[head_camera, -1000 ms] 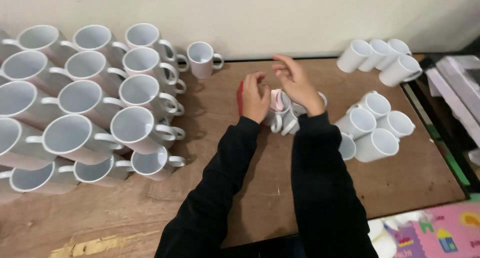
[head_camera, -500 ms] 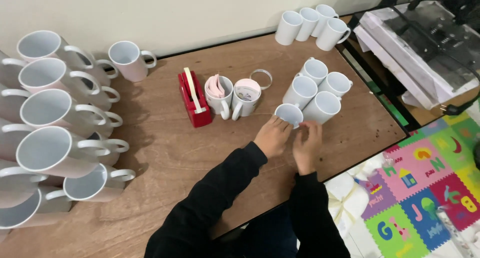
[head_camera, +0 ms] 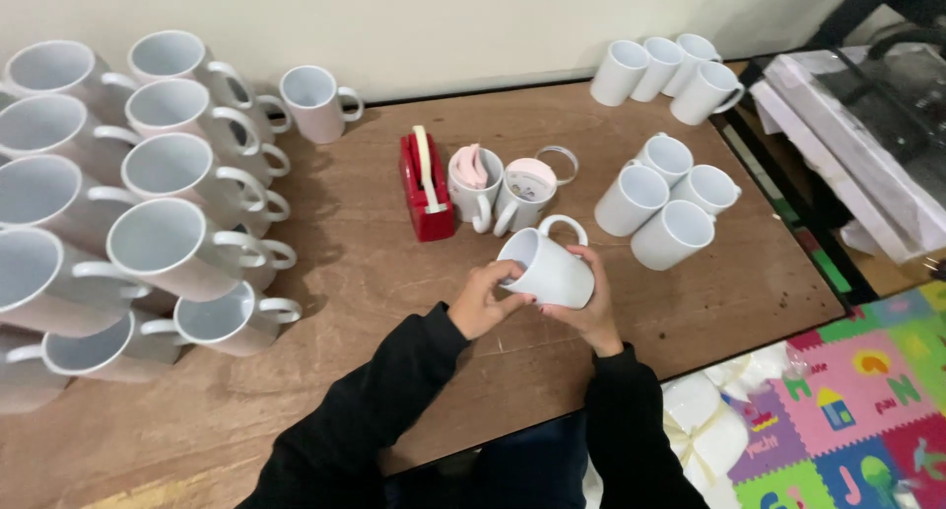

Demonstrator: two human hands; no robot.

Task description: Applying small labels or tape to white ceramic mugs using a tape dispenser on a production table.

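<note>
A white mug point(head_camera: 550, 269) sits in both of the person's hands, lifted a little above the brown wooden table point(head_camera: 394, 302) and tipped onto its side, so its long axis runs roughly left to right, with the open mouth turned toward the left hand and the base toward the right. The left hand point(head_camera: 480, 300) closes on the rim end, thumb and fingertips pinching the lip. The right hand point(head_camera: 589, 307) cups the lower wall and base from beneath, fingers curled up around the far side. The handle points up and away from the body, toward the red tape dispenser point(head_camera: 425, 186), which stands on the table just beyond the mug and slightly to the left. Beside the dispenser, on its right, stand two mugs with pink inserts point(head_camera: 498, 192), and farther right of those a cluster of four plain white mugs point(head_camera: 666, 202). Three more white mugs point(head_camera: 666, 67) stand at the table's far edge, well right of the dispenser. Far to the dispenser's left, stacked rows of mugs lying on their sides point(head_camera: 138, 203) fill that end of the table, mouths toward the camera. Both hands are equally close to the held mug, each taking one end of it.
</note>
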